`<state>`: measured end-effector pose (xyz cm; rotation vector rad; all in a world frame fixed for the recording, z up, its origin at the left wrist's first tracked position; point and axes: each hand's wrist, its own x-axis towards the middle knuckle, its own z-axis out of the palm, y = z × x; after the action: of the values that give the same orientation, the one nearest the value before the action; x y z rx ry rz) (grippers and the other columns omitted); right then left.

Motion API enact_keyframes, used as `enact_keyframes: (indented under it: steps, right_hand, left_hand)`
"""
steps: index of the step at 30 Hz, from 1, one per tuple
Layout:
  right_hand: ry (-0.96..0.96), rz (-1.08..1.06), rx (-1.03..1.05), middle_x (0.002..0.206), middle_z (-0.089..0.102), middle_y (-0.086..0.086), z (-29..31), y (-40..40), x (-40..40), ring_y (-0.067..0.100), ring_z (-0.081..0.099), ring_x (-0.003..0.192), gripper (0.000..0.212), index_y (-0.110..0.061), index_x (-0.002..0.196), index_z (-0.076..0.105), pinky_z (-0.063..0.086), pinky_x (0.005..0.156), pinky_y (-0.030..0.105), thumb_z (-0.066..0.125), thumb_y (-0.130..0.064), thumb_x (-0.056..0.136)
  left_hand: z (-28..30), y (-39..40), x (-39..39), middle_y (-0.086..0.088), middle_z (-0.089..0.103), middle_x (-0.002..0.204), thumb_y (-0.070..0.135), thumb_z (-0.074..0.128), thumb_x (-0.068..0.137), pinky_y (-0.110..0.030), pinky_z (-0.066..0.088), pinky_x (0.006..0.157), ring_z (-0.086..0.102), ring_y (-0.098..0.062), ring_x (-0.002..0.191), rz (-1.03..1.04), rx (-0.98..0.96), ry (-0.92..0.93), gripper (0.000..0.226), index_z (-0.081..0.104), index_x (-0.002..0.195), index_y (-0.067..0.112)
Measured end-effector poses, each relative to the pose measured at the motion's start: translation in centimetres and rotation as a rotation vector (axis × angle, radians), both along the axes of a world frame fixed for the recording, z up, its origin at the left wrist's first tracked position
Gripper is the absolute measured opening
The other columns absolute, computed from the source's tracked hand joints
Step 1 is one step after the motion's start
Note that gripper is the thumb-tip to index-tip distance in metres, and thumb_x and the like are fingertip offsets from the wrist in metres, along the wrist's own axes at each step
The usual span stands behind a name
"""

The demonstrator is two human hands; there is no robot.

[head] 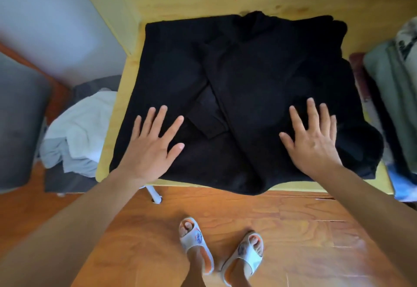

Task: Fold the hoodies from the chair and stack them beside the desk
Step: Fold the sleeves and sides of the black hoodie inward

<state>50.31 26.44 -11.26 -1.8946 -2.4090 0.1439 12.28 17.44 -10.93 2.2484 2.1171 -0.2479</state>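
Leftmost, pale hoodies lie heaped on a chair over an orange wood floor, beside the light wooden desk. Spread flat across it is a black hoodie, sleeves folded inward. Left hand and right hand press its lower half, fingers splayed straight, gripping nothing.

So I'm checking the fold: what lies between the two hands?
In the head view, the folded-in sleeve cuff of the black hoodie lies between left hand and right hand.
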Motion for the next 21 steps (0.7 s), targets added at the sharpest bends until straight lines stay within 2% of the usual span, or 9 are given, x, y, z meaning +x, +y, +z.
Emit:
enact_keyframes:
  steps: [3, 6, 9, 11, 13, 15, 17, 19, 21]
  right_hand:
    - [0.097, 0.417, 0.054, 0.168, 0.010, 0.009, 1.0, -4.6, -1.9, 0.032, 0.004, 0.155, 0.076, -0.017, 0.159, 0.023, 0.012, 0.124, 0.055, 0.036, -0.060, 0.098]
    - [-0.177, 0.713, -0.085, 0.169, 0.001, 0.007, -1.7, -8.0, -1.2, 0.030, -0.003, 0.155, 0.096, -0.020, 0.161, 0.007, 0.015, 0.123, 0.056, 0.035, -0.078, 0.090]
    - [-0.253, 0.669, -0.083, 0.169, 0.004, 0.007, -3.4, -7.9, -0.7, 0.028, 0.001, 0.156, 0.098, -0.015, 0.161, -0.001, 0.015, 0.123, 0.052, 0.049, -0.060, 0.089]
    - [-0.161, 0.572, -0.124, 0.167, 0.015, 0.002, -2.9, -8.1, -1.3, 0.021, 0.005, 0.156, 0.103, -0.012, 0.161, 0.001, 0.014, 0.123, 0.045, 0.063, -0.043, 0.086]
    - [-0.042, 0.477, -0.169, 0.164, 0.025, -0.002, -2.7, -8.3, -1.8, 0.013, 0.007, 0.155, 0.106, -0.014, 0.161, 0.004, 0.010, 0.124, 0.039, 0.071, -0.027, 0.080]
    - [0.040, 0.469, -0.168, 0.163, 0.029, -0.004, -2.3, -8.7, -2.1, 0.014, 0.013, 0.154, 0.095, -0.016, 0.160, 0.018, 0.012, 0.124, 0.036, 0.070, -0.019, 0.080]
    - [0.116, 0.471, -0.155, 0.159, 0.036, -0.004, -1.8, -8.6, -2.0, 0.016, 0.025, 0.151, 0.086, -0.015, 0.154, 0.039, 0.016, 0.123, 0.034, 0.075, -0.009, 0.076]
    - [0.199, 0.442, -0.164, 0.152, 0.047, -0.005, -0.9, -8.4, -1.5, 0.014, 0.039, 0.144, 0.088, -0.017, 0.146, 0.052, 0.021, 0.121, 0.025, 0.080, 0.006, 0.066]
    - [0.274, 0.356, -0.165, 0.140, 0.060, -0.003, 0.6, -7.8, -0.6, 0.016, 0.057, 0.129, 0.090, -0.021, 0.140, 0.058, 0.030, 0.113, 0.016, 0.076, 0.016, 0.060]
  left_hand:
    - [-0.6, -2.9, 0.4, -0.011, -0.003, 0.171, 0.064, 0.010, 0.103, -0.059, 0.009, 0.126, -0.007, -0.034, 0.157, -0.110, -0.034, 0.007, 0.067, 0.004, 0.163, 0.033]
    - [-2.2, -4.2, -0.2, -0.010, -0.001, 0.171, 0.067, 0.010, 0.102, -0.062, 0.013, 0.124, -0.007, -0.033, 0.157, -0.086, -0.101, 0.010, 0.070, 0.006, 0.163, 0.034]
    - [-2.2, -4.1, -0.3, -0.008, -0.007, 0.171, 0.073, 0.011, 0.099, -0.066, 0.010, 0.122, -0.011, -0.036, 0.156, -0.159, -0.136, 0.036, 0.074, 0.000, 0.163, 0.037]
    - [-2.0, -4.7, -0.5, -0.003, -0.010, 0.171, 0.078, 0.018, 0.096, -0.071, 0.009, 0.120, -0.014, -0.034, 0.156, -0.265, -0.151, 0.045, 0.081, -0.002, 0.162, 0.037]
    - [-2.2, -5.5, -0.7, -0.001, -0.009, 0.171, 0.074, 0.035, 0.095, -0.074, 0.011, 0.117, -0.012, -0.031, 0.157, -0.328, -0.161, 0.066, 0.088, -0.001, 0.163, 0.032]
    - [-2.3, -6.2, -0.8, 0.001, -0.004, 0.171, 0.063, 0.046, 0.096, -0.073, 0.015, 0.117, -0.005, -0.029, 0.158, -0.349, -0.147, 0.053, 0.086, 0.005, 0.163, 0.030]
    - [-1.9, -6.5, -1.0, 0.004, 0.003, 0.171, 0.059, 0.043, 0.100, -0.068, 0.018, 0.119, 0.002, -0.024, 0.158, -0.331, -0.129, 0.009, 0.077, 0.009, 0.163, 0.031]
    - [-1.2, -6.6, -1.4, 0.008, 0.013, 0.169, 0.056, 0.042, 0.103, -0.061, 0.024, 0.121, 0.011, -0.017, 0.156, -0.307, -0.103, -0.043, 0.071, 0.013, 0.163, 0.031]
    - [-0.6, -6.5, -2.7, 0.008, 0.028, 0.164, 0.042, 0.060, 0.098, -0.053, 0.035, 0.119, 0.027, -0.016, 0.152, -0.281, -0.072, -0.067, 0.074, 0.024, 0.161, 0.029]
